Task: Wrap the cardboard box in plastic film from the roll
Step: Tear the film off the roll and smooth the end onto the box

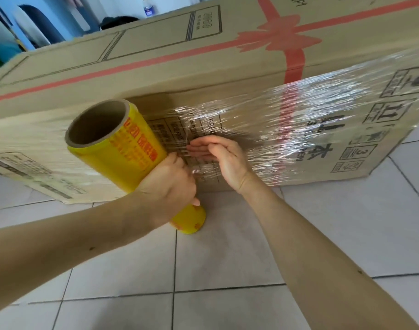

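Observation:
A large brown cardboard box (156, 67) with a printed red ribbon lies on the tiled floor. Shiny plastic film (287, 120) covers the right part of its near side. A yellow roll (123, 148) with a brown cardboard core stands tilted against that side, its lower end near the floor. My left hand (170, 184) is shut around the roll's middle. My right hand (218, 156) lies flat with spread fingers on the film, just right of the roll, pressing it onto the box.
Pale floor tiles (227, 258) with dark joints fill the foreground. Behind the box, at the top left, stand blue and white objects (37, 25), a dark item and a small bottle (148, 9).

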Demonstrator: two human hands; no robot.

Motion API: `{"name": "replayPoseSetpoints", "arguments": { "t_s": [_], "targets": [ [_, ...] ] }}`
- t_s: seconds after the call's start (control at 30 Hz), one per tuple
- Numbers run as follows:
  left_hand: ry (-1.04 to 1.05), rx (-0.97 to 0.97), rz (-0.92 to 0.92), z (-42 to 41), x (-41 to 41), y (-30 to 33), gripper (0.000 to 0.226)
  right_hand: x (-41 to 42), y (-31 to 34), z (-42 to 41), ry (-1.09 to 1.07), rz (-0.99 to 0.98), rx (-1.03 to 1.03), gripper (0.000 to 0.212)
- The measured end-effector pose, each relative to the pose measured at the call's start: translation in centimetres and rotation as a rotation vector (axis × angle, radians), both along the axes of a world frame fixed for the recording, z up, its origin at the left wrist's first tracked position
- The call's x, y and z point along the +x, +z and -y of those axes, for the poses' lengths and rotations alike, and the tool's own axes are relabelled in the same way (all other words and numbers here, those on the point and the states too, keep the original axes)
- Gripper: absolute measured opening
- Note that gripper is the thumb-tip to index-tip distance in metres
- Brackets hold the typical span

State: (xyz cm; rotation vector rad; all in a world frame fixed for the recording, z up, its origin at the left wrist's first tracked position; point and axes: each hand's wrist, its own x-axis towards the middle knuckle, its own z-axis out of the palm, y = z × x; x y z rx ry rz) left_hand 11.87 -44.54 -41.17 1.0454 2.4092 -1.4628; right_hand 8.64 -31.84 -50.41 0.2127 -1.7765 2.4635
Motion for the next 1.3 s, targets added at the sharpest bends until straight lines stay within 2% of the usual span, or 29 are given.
{"name": "replayPoseSetpoints", "arguments": {
  "t_s": [0.13, 0.27, 0.33, 0.5, 0.67, 0.8, 0.93, 1.13, 1.2, 1.3],
  "targets": [
    [-0.102, 0.016, -0.015, 1.3, 0.0, 0.1, 0.066, 0.2, 0.3, 0.2, -0.025, -0.014, 0.032, 0.041],
    [-0.058, 0.017, -0.032, 0.0, -0.7, -0.8, 0.07, 1.2, 0.5, -0.5, -0.042, -0.031, -0.096, 0.036],
    [-0.053, 0.005, -0.046, -0.9, -0.7, -1.2, 0.068, 1.6, -0.1, -0.1, -0.058, 0.03, -0.126, 0.036],
    [-0.062, 0.055, 0.021, -0.2, -0.2, -1.3, 0.066, 0.3, -2.0, 0.4, -0.106, 0.051, 0.024, 0.035],
    [-0.091, -0.047, 0.036, 0.6, 1.1, -1.8, 0.073, 0.0, -2.1, 0.1, -0.111, 0.035, 0.047, 0.037],
    [-0.021, -0.162, -0.018, -0.9, 0.7, -4.1, 0.082, 2.4, -3.2, 0.1, -0.139, 0.018, -0.018, 0.036],
    [-0.061, -0.025, 0.053, -1.0, 0.2, -5.3, 0.071, 2.4, -5.2, 0.7, -0.074, 0.102, -0.038, 0.039],
    [-0.096, 0.098, 0.172, 0.5, 0.6, -5.2, 0.056, 0.2, -5.3, 0.4, -0.127, 0.138, 0.053, 0.035],
    [-0.079, 0.111, 0.155, 0.1, 0.4, -5.4, 0.059, 0.7, -5.6, 0.4, -0.133, 0.12, 0.088, 0.037],
    [-0.002, -0.001, 0.055, -1.2, 0.5, -6.5, 0.077, 1.8, -5.7, 0.7, -0.162, 0.118, 0.054, 0.036]
  ]
}}
